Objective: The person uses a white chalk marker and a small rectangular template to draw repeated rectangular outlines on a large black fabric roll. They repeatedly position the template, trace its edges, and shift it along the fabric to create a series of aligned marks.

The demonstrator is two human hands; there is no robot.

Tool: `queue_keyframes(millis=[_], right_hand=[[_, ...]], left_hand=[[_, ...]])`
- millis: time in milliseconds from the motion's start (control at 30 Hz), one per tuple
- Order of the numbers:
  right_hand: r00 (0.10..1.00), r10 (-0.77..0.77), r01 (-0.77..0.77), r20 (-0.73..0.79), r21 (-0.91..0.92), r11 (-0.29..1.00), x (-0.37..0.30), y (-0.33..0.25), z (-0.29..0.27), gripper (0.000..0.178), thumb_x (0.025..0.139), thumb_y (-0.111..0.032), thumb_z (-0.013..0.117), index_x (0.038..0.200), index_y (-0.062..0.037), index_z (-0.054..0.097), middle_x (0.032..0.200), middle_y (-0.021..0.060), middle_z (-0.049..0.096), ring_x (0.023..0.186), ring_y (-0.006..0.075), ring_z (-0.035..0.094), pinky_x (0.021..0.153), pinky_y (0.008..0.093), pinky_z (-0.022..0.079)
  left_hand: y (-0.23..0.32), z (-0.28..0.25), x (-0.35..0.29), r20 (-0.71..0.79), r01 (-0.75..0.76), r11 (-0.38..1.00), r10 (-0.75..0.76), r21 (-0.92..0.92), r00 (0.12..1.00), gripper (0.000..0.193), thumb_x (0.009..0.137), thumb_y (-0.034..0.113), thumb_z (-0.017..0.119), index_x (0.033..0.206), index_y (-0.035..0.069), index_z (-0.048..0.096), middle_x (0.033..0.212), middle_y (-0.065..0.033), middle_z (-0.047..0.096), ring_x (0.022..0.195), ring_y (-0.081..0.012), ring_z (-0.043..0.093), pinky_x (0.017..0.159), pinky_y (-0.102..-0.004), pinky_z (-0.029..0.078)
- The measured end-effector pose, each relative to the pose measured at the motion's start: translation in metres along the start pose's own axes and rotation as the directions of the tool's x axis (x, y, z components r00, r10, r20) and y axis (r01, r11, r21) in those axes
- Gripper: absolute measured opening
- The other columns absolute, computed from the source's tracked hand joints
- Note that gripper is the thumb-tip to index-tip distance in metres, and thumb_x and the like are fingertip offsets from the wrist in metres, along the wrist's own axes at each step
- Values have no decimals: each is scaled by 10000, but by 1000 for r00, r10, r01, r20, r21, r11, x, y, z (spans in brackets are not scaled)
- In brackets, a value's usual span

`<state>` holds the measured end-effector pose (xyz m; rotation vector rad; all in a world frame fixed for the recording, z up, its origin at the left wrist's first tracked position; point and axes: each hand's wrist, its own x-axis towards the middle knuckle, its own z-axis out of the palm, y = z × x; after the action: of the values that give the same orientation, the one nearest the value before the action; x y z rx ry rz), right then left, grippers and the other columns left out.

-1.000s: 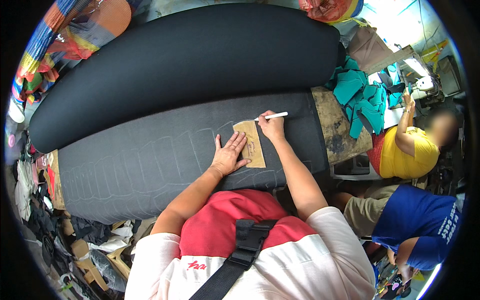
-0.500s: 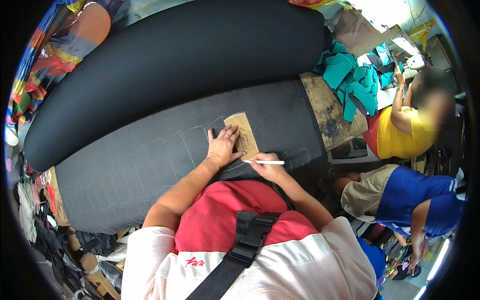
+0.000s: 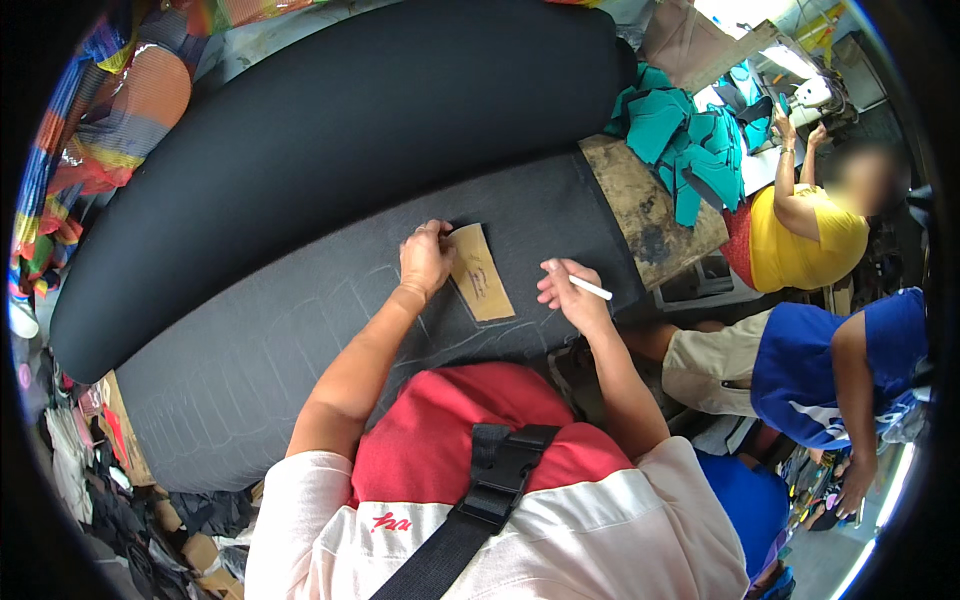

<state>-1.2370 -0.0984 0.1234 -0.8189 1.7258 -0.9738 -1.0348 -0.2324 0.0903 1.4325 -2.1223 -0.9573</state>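
A tan cardboard template with handwriting on it lies on black sheet material, which is marked with rows of pale outlines. My left hand is at the template's upper left corner, its fingertips closed on the edge there. To the right of the template, my right hand is raised a little above the sheet. It holds a white pen between thumb and fingers, the pen pointing off to the right, its other end hidden in the hand.
A thick black roll lies along the sheet's far side. Teal cut pieces are heaped beyond the bare wooden table end. A person in yellow works at a sewing machine; another in blue stands at right.
My left hand has slid from lying flat on the template to its upper left corner. The right hand has lifted the pen off the template's lower edge and moved right.
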Motion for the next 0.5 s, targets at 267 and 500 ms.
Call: queue_keyframes(millis=[267, 500], right_hand=[[969, -224, 120, 104, 595, 795, 35, 9, -14, 410, 749, 136, 627, 1121, -15, 544, 931, 39, 610, 815, 89, 598, 744, 227, 505], [978, -207, 207, 12, -98, 973, 42, 69, 12, 318, 742, 58, 660, 1029, -47, 573, 837, 18, 579, 713, 77, 545, 655, 227, 468]], left_hand=[[52, 24, -37, -68, -739, 602, 759, -303, 647, 253, 643, 76, 777, 870, 72, 666, 892, -66, 626, 914, -252, 622, 801, -365, 518], [-10, 62, -34, 318, -520, 818, 438, 246, 841, 815, 753, 534, 636, 1398, 114, 368, 1455, -77, 360, 1379, -230, 280, 1059, -627, 188]])
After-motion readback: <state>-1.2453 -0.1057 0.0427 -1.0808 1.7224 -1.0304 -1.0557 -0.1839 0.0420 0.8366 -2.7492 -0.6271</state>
